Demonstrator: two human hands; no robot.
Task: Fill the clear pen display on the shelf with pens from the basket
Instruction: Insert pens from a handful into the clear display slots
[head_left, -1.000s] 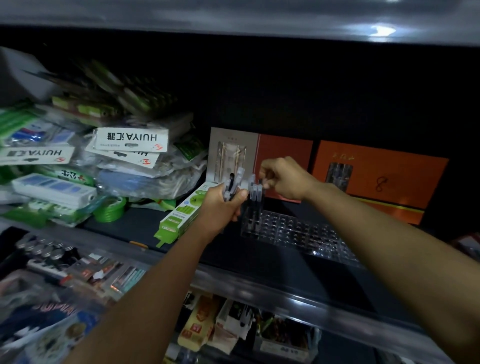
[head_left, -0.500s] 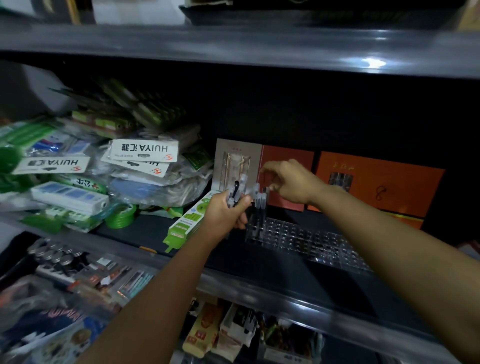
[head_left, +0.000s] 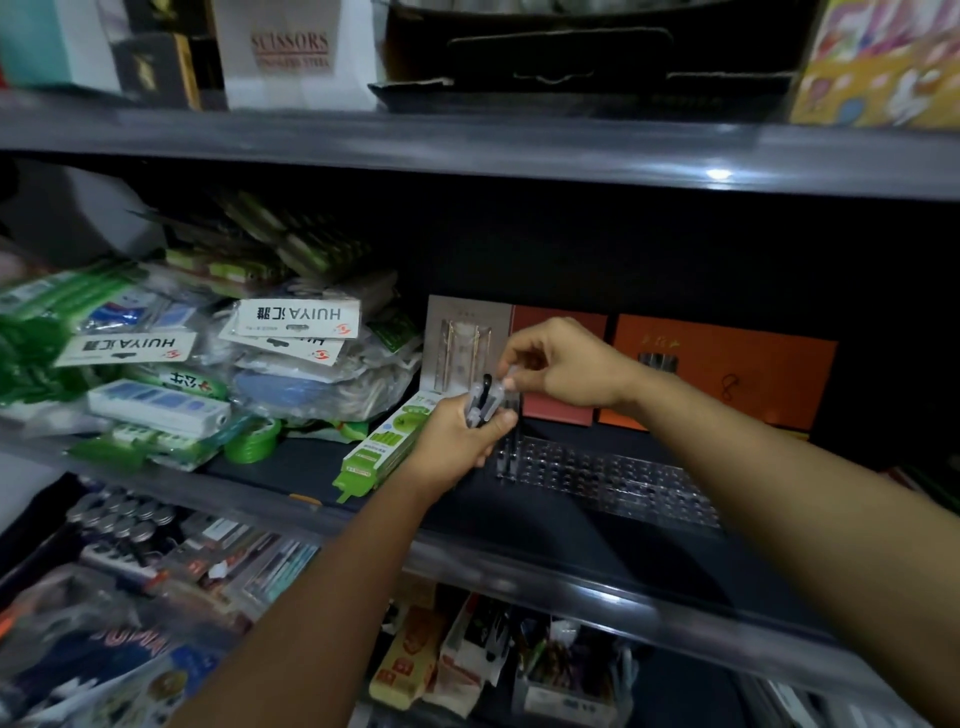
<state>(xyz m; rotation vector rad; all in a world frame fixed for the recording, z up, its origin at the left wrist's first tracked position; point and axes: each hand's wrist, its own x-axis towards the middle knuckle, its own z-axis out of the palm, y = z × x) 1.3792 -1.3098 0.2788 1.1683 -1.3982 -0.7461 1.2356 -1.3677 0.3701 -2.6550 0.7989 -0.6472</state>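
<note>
The clear pen display, a flat tray of many small holes, lies on the dark middle shelf. A couple of pens stand upright in its left end. My left hand grips a small bunch of pens just left of the display, their caps pointing up. My right hand is above that bunch and pinches the top of one pen in it. The basket is out of sight.
Orange and beige gift boxes stand behind the display. A green box lies beside my left hand. Bagged stationery is piled at the left. The shelf edge runs below my arms, with packed goods underneath.
My right hand has left the pens standing in the display and moved left to the bunch in my left hand. The camera has tilted up, showing the upper shelf.
</note>
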